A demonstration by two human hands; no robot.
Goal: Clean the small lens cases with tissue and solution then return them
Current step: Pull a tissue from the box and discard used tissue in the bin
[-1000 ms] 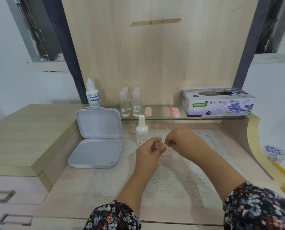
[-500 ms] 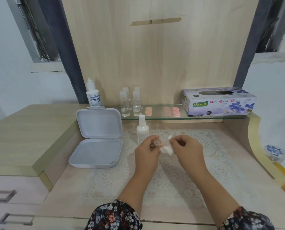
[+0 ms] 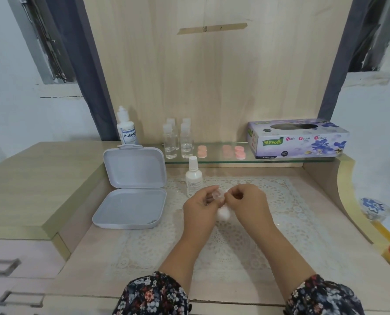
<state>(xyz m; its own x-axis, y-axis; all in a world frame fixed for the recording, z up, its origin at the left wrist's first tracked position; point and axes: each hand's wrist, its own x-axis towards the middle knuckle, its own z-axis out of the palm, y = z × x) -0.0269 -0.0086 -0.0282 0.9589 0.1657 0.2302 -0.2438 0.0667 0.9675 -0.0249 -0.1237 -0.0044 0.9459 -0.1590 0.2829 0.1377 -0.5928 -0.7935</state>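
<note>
Case (image 3: 218, 196) sits pinched in left hand (image 3: 199, 206), touching right hand (image 3: 246, 201), which pinches tissue (image 3: 223, 215) just below it

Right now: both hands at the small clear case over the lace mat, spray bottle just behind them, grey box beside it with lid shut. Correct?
Not quite. The head view shows the grey box open, its lid standing up. The rest holds: left hand and right hand work the small clear case over the lace mat, spray bottle just behind.
</note>
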